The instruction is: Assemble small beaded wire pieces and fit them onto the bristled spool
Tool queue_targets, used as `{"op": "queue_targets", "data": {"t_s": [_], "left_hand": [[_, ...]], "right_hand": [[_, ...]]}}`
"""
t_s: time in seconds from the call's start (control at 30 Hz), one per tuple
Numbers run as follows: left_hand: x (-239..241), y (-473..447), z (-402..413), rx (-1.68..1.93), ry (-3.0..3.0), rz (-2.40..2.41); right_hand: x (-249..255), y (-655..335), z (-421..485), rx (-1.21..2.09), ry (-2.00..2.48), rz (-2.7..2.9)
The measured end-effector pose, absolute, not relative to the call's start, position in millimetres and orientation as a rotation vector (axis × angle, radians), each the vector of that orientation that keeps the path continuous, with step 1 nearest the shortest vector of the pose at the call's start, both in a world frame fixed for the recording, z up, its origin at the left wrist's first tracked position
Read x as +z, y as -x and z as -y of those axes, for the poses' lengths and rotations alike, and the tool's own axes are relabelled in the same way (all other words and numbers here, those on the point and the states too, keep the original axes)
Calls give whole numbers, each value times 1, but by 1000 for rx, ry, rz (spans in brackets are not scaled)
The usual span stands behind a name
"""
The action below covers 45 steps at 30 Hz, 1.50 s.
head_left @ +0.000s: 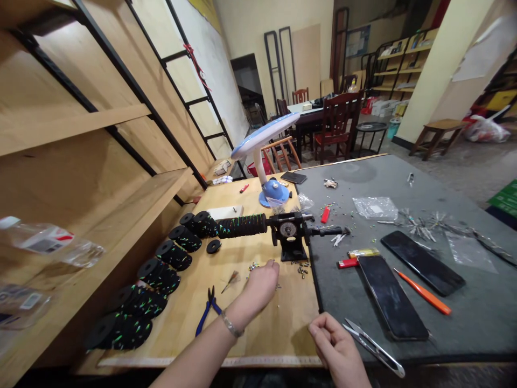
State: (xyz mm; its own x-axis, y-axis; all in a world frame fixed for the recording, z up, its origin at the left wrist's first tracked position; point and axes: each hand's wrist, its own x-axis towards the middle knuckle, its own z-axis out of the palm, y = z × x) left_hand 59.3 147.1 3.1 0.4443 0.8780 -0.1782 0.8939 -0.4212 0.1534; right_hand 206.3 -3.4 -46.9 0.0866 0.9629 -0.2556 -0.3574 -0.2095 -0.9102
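My left hand (pixel 260 285) is over the wooden table with its fingers bent down and together, beside a small pile of coloured beads (pixel 253 266). Whatever its fingertips pinch is hidden. Small dark metal pieces (pixel 302 269) lie just right of it. My right hand (pixel 334 345) is at the front edge of the mat, thumb pressed to curled fingers; anything between them is too small to make out. Blue-handled pliers (pixel 208 312) lie left of my left forearm. Thread scissors (pixel 375 349) rest right of my right hand.
A black crank device (pixel 291 234) carries a row of black discs (pixel 242 224). Stacks of black foam spools (pixel 147 275) line the left side. A blue lamp (pixel 273 193) stands behind. Phones (pixel 391 296), an orange pen-like tool (pixel 424 292) and lighters (pixel 348 263) lie on the grey mat (pixel 351 186).
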Motion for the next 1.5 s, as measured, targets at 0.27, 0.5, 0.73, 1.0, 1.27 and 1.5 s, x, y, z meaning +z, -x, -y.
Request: {"op": "queue_targets", "data": {"t_s": [0.27, 0.5, 0.73, 1.0, 1.27, 1.5], "left_hand": [[6, -23, -90, 385, -2255, -1416], [-18, -13, -46, 369, -2113, -1567], [-21, -11, -41, 212, -2132, -1738], [-25, -11, -30, 809, -910, -1280], [-18, -23, -13, 911, -351, -1005], [-19, -23, -10, 974, -268, -1000]], "right_hand": [[-58, -192, 7, 1495, 1207, 803], [-48, -183, 4, 1521, 1248, 832], [-57, -172, 6, 1532, 1239, 883], [-41, -155, 8, 1558, 1173, 970], [-29, -137, 1, 1652, 1040, 937], [-32, -130, -1, 1668, 1094, 943]]}}
